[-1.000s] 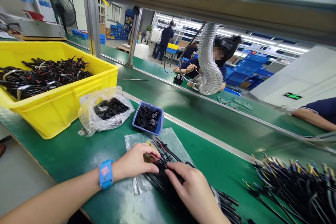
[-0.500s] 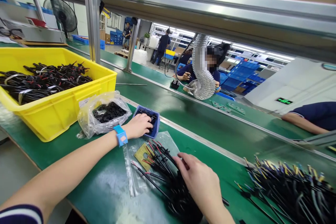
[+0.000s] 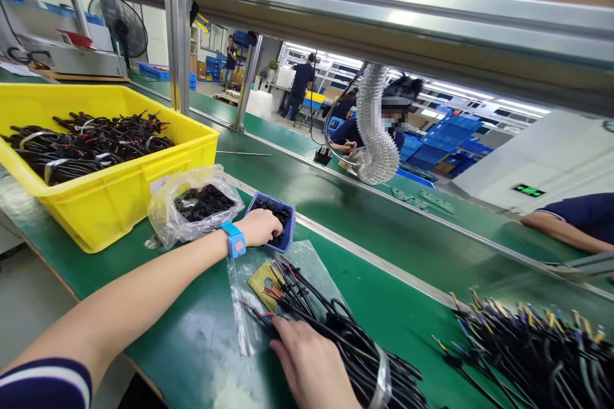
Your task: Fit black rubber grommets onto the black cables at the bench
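Observation:
My left hand (image 3: 260, 226), with a blue band on the wrist, reaches into a small blue bin (image 3: 290, 236) of small black plastic parts (image 3: 268, 206). Its fingers are curled down among the parts; what they pinch, if anything, is hidden. Lower down, my right hand (image 3: 311, 361) closes its thumb and fingers on a black cable (image 3: 255, 312) with a red wire at its end. Beside it lies a tied bundle of black cables (image 3: 357, 342), ends fanned over a yellowish block with a hole (image 3: 259, 281) and a clear plastic bag (image 3: 237, 332).
A yellow crate (image 3: 119, 198) of bundled cables stands left, beside an open plastic bag (image 3: 163, 220) of black parts. More cables with yellow and blue ends (image 3: 537, 345) lie right. A transparent duct (image 3: 377, 128) hangs beyond the rail, near a co-worker (image 3: 396, 134).
My right hand has moved left and toward me, from over the cable bundle to a single cable end. My left hand stays in the blue bin, its fingers now more curled.

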`<state>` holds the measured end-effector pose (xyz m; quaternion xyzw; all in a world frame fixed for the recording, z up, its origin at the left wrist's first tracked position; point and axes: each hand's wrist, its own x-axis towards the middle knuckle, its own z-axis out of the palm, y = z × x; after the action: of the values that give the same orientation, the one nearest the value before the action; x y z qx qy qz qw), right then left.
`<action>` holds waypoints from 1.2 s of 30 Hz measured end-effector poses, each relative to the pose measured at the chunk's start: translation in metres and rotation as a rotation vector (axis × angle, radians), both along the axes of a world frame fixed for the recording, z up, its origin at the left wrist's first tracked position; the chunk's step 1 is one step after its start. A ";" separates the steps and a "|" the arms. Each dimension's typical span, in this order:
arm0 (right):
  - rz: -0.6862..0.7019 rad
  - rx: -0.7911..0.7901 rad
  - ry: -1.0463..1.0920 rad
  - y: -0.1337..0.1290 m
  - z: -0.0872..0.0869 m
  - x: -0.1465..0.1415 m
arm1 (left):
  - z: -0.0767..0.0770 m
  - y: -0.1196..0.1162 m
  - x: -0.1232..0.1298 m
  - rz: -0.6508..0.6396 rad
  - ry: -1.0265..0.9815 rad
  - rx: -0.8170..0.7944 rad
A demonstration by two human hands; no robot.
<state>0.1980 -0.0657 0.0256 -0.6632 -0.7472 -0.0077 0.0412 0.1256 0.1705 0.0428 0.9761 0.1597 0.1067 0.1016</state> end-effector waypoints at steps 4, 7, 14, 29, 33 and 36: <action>-0.034 -0.063 0.143 0.008 -0.005 0.003 | 0.004 -0.002 -0.006 0.048 -0.095 -0.063; -0.052 -0.046 0.215 0.008 -0.003 0.004 | 0.013 -0.010 -0.018 0.100 -0.183 -0.103; 0.044 -0.332 0.499 0.006 0.034 0.010 | 0.013 -0.046 -0.064 0.159 -0.256 -0.505; 0.038 -0.759 0.838 0.017 0.048 0.016 | -0.014 -0.081 -0.055 0.181 -0.066 -0.285; 0.022 -0.734 0.847 0.016 0.048 0.016 | -0.019 -0.091 -0.052 0.186 0.016 -0.201; 0.016 -0.719 0.859 0.015 0.049 0.017 | -0.016 -0.095 -0.052 0.129 0.041 -0.211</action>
<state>0.2148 -0.0510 0.0743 -0.5733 -0.6240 0.5189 0.1130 0.0739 0.0756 0.0263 0.9496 0.2348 0.0756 0.1934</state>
